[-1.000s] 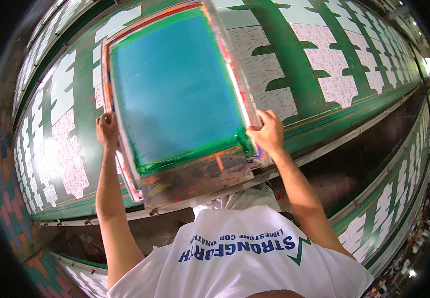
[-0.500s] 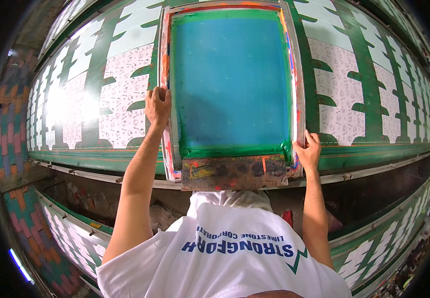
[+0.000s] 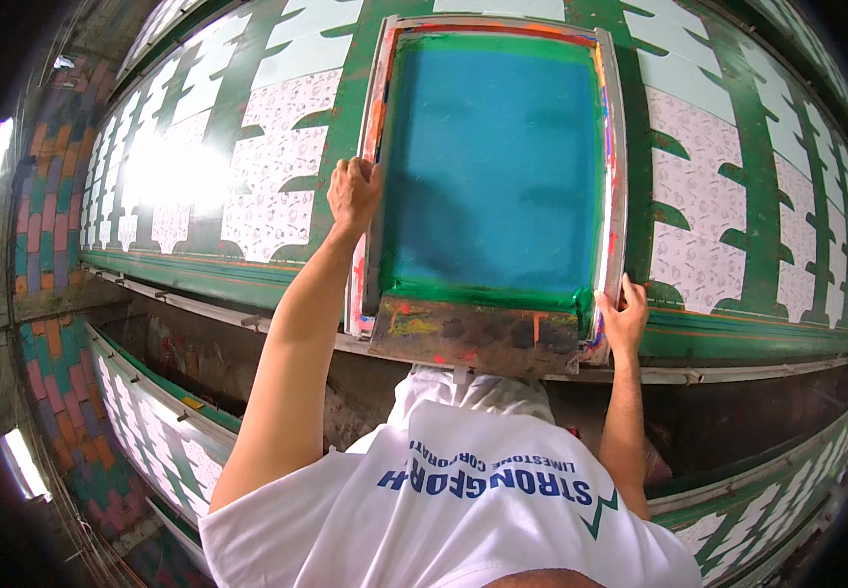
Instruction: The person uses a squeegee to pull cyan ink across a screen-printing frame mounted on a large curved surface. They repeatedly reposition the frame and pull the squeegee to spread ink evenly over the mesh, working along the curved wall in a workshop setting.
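Observation:
A screen-printing frame (image 3: pixel 617 186) with blue mesh (image 3: pixel 502 167) and a green border lies over the long green table in front of me. Paint in red, orange and blue smears its rails. My left hand (image 3: pixel 354 196) is closed on the left rail, about halfway along. Further down, near the frame's lower right corner, my right hand (image 3: pixel 624 314) pinches the right rail between thumb and fingers. A paint-stained dark board (image 3: pixel 478 336) spans the frame's near end, close to my waist. What lies beneath the mesh is hidden.
White cut fabric pieces with a small print (image 3: pixel 703 196) lie in rows on the green table (image 3: pixel 772 211), left and right of the frame. Plain pale pieces (image 3: pixel 683 61) lie beyond them. A metal rail (image 3: pixel 737 372) runs along the near edge. Behind me stands another table with similar pieces (image 3: pixel 149 416).
The whole view has shifted and turned slightly, so frame, table and fabric appear further right. Both hands keep their hold on the rails.

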Available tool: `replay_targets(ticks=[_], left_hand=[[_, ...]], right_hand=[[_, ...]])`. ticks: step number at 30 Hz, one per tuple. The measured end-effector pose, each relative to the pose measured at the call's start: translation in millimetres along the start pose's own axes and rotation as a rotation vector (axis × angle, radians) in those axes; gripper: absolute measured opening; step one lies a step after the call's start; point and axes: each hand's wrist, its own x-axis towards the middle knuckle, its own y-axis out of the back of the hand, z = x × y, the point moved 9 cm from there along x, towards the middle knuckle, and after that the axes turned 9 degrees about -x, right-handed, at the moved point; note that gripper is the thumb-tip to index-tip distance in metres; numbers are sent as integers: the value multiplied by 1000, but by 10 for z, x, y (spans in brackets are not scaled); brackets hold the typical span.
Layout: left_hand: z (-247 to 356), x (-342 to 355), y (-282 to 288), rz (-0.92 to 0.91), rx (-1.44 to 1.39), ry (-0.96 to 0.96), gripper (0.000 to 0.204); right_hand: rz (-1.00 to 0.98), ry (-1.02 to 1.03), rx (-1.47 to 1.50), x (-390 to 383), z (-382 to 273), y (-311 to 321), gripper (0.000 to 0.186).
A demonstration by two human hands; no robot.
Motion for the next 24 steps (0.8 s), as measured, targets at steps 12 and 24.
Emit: replay_targets(ticks=[12,24], left_hand=[[-68,-81,-70,15,-102,-8,35],[-212,-62,-105,201,-184,-92,33]], right_hand=[[-487,963,-284,-1436,-2150,-421,62],[-414,749,-574,-1285,-2636,-814,66]])
